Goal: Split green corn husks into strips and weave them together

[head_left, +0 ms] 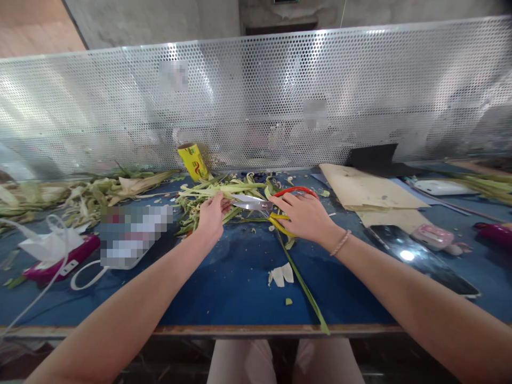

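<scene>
My right hand [308, 217] grips a pair of scissors [262, 205] with one red and one yellow handle loop. The metal blades point left, a little apart, toward my left hand [211, 214]. The fingers of that hand are pinched together at a pale green plant stem [236, 188], which stretches right, just above the blades. Under and behind both hands lies a loose heap of green trimmings [190, 205]. The exact spot where the left fingertips meet the stem is partly hidden. A long green stalk [306, 288] runs from below the scissors to the table's front edge.
A perforated metal panel [224, 101] closes off the back of the blue table [236, 298]. A yellow tube [193, 161] leans near it. More plant material [86, 197], a white device [140, 250] and cables are left. Brown paper [368, 186] and a phone [420, 258] are right.
</scene>
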Action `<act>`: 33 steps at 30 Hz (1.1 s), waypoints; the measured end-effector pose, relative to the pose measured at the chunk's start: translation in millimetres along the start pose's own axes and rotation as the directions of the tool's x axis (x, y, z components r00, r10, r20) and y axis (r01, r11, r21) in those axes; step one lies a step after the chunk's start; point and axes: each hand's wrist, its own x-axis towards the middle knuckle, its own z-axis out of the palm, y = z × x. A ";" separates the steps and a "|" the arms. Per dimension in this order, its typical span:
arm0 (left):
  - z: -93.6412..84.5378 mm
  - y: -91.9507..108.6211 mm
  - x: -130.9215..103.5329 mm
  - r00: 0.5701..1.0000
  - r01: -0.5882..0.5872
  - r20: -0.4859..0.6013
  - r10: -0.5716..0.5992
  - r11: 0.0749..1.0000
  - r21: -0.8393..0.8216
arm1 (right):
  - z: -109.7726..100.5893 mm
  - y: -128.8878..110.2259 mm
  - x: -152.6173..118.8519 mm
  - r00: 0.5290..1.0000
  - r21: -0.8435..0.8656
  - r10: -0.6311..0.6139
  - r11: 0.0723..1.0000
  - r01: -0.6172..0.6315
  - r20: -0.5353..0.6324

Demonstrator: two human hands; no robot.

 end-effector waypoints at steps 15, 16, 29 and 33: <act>-0.1 -1.4 0.5 1.000 -0.008 -0.017 0.010 0.998 0.060 | -1.8 -0.7 0.2 1.000 0.039 0.005 0.999 -0.004 -0.026; 0.1 -1.3 0.4 1.000 -0.009 -0.019 0.010 0.998 0.060 | -1.8 -0.7 0.2 1.000 0.039 0.004 0.999 -0.003 -0.027; -1.1 0.8 -3.5 0.998 0.015 0.054 -0.018 0.998 0.068 | -1.7 2.5 0.3 1.000 0.057 0.004 0.998 -0.004 0.006; -1.7 1.4 -4.3 0.995 0.057 0.079 -0.065 0.994 0.091 | -0.5 3.2 -0.7 1.000 0.108 0.000 0.994 0.000 0.002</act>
